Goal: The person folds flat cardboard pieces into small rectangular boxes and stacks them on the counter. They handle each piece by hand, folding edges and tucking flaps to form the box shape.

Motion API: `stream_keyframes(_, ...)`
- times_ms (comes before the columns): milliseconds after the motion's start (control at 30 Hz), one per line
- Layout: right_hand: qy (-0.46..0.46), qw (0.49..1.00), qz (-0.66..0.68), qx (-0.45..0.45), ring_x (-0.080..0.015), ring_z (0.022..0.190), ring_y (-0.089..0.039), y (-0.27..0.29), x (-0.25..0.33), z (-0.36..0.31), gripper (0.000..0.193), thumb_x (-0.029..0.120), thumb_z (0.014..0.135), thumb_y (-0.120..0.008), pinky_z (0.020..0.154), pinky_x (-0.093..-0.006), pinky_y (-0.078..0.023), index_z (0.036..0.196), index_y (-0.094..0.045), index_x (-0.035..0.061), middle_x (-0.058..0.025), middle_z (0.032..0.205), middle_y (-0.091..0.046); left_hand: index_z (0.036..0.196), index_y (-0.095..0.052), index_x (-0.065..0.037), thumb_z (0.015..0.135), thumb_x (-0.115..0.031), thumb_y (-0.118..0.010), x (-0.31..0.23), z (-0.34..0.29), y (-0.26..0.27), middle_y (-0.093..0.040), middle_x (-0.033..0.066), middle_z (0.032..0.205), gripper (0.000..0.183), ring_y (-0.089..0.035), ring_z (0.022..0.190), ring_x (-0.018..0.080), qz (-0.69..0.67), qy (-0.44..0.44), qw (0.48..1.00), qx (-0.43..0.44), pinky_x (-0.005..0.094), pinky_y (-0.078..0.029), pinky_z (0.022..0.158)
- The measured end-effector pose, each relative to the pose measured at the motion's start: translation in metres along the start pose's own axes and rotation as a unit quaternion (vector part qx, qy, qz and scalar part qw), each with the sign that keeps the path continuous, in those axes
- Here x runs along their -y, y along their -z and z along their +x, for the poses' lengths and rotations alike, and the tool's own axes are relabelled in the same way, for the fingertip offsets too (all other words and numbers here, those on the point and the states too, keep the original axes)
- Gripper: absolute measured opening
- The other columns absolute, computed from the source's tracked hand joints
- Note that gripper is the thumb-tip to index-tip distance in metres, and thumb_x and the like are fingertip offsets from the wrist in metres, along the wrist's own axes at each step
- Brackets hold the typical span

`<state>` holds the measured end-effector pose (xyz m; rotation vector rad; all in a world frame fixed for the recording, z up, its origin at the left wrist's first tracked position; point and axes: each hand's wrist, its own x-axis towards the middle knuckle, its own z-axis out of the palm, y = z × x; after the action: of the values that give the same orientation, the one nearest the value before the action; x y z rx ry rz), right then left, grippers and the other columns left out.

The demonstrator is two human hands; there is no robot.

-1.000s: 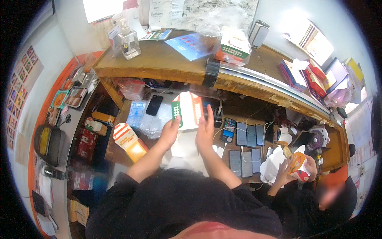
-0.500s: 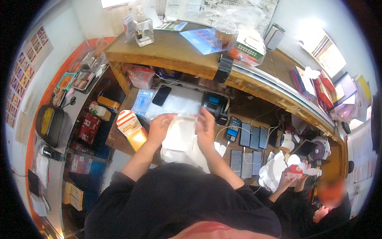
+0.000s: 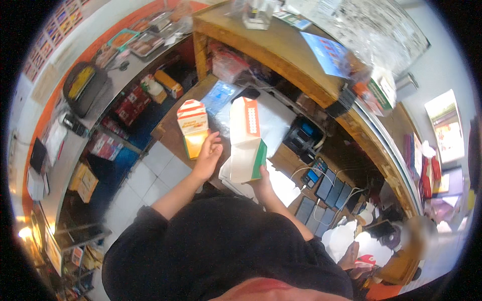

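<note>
My right hand (image 3: 263, 186) grips a carton (image 3: 245, 158) low on its right side. The carton has white inner walls, a green side and a raised flap with a red pattern. My left hand (image 3: 208, 159) is off this carton, its fingers apart and loosely curved. It is nearest to a yellow carton (image 3: 194, 129) with a red-and-white striped top, which stands at the table's left edge. Whether the fingertips touch the yellow carton, I cannot tell. White flat card pieces (image 3: 282, 184) lie under and beside my right hand.
A blue packet (image 3: 221, 97) and clear plastic lie beyond the cartons. A black device (image 3: 305, 134) and several phones with cables (image 3: 325, 189) are to the right. A wooden shelf (image 3: 281, 42) overhangs the back. At the lower right, another person's hand (image 3: 350, 257) holds white card.
Both hands were on the white carton; now only my right hand holds it, its patterned flap showing. My left hand has moved left toward the yellow carton. The view has turned.
</note>
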<state>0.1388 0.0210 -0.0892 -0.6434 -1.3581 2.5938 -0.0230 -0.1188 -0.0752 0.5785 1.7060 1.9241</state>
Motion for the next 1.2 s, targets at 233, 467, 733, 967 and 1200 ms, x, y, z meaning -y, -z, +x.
stream_keyframes(233, 0.206, 0.924, -0.296, -0.125, -0.0334, 0.11, -0.048, -0.054, -0.012, 0.043, 0.077, 0.037, 0.077, -0.072, 0.088, -0.0459, -0.042, 0.138, -0.03, 0.0128, -0.017, 0.123, -0.044, 0.127, -0.05, -0.006, 0.099, -0.021, -0.049, 0.016, -0.014, 0.077, -0.055, 0.008, 0.114, 0.032, -0.054, 0.101, 0.0144, 0.08, 0.022, 0.981, -0.176, 0.0284, -0.043, 0.089)
stream_keyframes(467, 0.228, 0.732, -0.631, -0.116, -0.0382, 0.111, -0.044, -0.127, -0.042, 0.107, 0.08, 0.041, 0.06, -0.083, 0.093, -0.0462, -0.039, 0.129, -0.051, 0.0155, -0.0193, 0.117, -0.045, 0.132, -0.047, -0.006, 0.098, -0.042, -0.046, -0.01, 0.022, 0.079, -0.054, 0.0128, 0.124, 0.049, -0.053, 0.109, 0.0199, 0.081, 0.151, 0.969, -0.18, 0.0361, -0.043, 0.091)
stream_keyframes(733, 0.161, 0.681, -0.71, -0.078, -0.0353, 0.116, -0.044, -0.128, -0.071, 0.141, 0.081, 0.047, 0.067, -0.076, 0.095, -0.0457, -0.039, 0.139, -0.046, 0.0242, -0.0174, 0.148, -0.026, 0.137, -0.046, -0.004, 0.093, -0.031, -0.054, 0.069, 0.048, 0.147, -0.05, 0.0248, 0.121, 0.052, -0.052, 0.111, 0.0373, 0.399, 0.091, 0.908, -0.095, 0.0411, -0.041, 0.097)
stream_keyframes(967, 0.107, 0.682, -0.724, -0.009, -0.0364, 0.125, -0.039, -0.105, -0.075, 0.158, 0.083, 0.052, 0.071, -0.073, 0.099, -0.0482, -0.036, 0.142, -0.041, 0.0253, -0.0153, 0.153, -0.019, 0.144, -0.032, -0.003, 0.097, -0.027, -0.043, 0.109, 0.047, 0.129, -0.048, 0.0291, 0.121, 0.054, -0.046, 0.116, 0.0412, 0.388, 0.069, 0.909, -0.137, 0.0442, -0.037, 0.102)
stream_keyframes(1200, 0.16, 0.674, -0.721, 0.023, -0.0398, 0.132, -0.032, -0.079, -0.085, 0.166, 0.086, 0.058, 0.072, -0.069, 0.106, -0.0531, -0.029, 0.145, -0.037, 0.0256, -0.0172, 0.153, -0.018, 0.143, -0.034, -0.002, 0.095, -0.022, -0.048, 0.112, 0.055, 0.142, -0.043, 0.0285, 0.131, 0.054, -0.044, 0.119, 0.0413, 0.427, 0.084, 0.898, -0.071, 0.0458, -0.036, 0.102)
